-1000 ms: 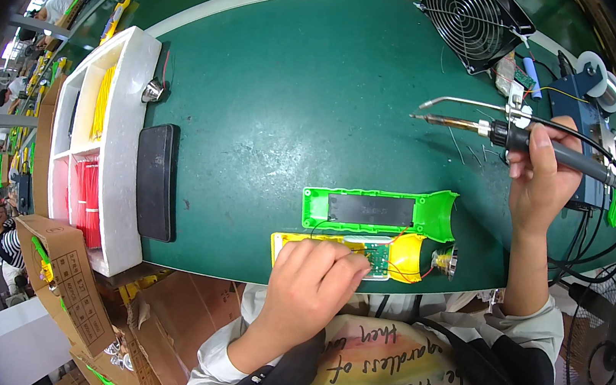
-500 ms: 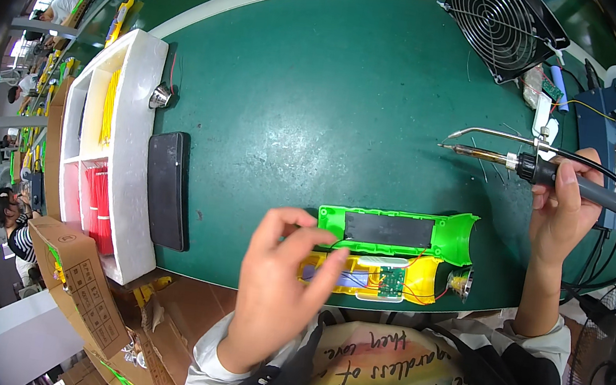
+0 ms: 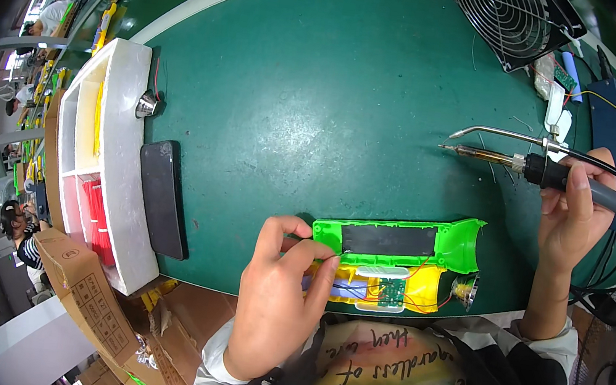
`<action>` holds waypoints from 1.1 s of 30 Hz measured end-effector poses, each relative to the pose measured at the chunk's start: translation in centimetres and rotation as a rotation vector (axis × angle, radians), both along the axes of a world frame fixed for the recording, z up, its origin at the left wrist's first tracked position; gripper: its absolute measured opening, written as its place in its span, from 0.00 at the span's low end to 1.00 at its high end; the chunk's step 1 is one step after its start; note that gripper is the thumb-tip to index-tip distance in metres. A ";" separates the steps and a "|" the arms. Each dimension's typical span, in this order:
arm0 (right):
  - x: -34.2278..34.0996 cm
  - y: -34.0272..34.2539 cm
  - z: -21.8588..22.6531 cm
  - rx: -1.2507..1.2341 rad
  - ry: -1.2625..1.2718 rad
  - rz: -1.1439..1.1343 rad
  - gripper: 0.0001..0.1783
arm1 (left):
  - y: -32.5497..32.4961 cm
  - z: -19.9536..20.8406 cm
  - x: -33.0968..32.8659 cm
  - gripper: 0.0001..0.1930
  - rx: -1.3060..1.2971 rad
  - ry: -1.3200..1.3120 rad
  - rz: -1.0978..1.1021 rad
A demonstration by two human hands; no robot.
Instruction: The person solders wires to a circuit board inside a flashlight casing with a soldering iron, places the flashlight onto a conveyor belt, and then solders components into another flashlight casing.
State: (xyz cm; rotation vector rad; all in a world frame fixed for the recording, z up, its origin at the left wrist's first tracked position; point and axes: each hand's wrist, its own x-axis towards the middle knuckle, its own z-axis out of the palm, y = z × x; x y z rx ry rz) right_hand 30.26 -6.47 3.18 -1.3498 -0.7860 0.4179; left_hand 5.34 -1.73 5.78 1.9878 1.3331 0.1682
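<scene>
Head view: nearest, the yellow shell [image 3: 429,282] lies face up by the table's [image 3: 293,129] near edge, board [image 3: 391,291] exposed, lamp [image 3: 467,291] at its right end; an elbow's nudge could tip it off. Over its left end, the left hand [image 3: 280,297] has thumb and forefinger together, seemingly pinching a dark wire [image 3: 347,252]; a hard tug might break a joint. Just beyond lies the green shell [image 3: 463,246]. Farther right, the right hand's [image 3: 578,214] fingers are clamped around the iron [image 3: 549,174]; its tip, well apart from both shells, could melt plastic if hot and lowered carelessly.
</scene>
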 end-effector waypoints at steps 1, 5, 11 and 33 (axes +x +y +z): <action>0.0 0.0 0.0 -0.002 0.002 -0.002 0.08 | 0.0 0.0 0.0 0.03 -0.005 -0.003 0.004; -0.2 0.1 0.0 -0.008 0.003 -0.010 0.07 | -0.3 -0.1 0.0 0.03 0.018 0.060 -0.006; 0.0 0.0 -0.1 -0.011 -0.021 0.003 0.07 | -0.6 -0.3 0.3 0.03 0.019 0.048 0.031; 0.0 -0.2 1.0 0.074 0.039 0.027 0.09 | 5.0 0.7 2.4 0.10 0.128 0.025 -0.854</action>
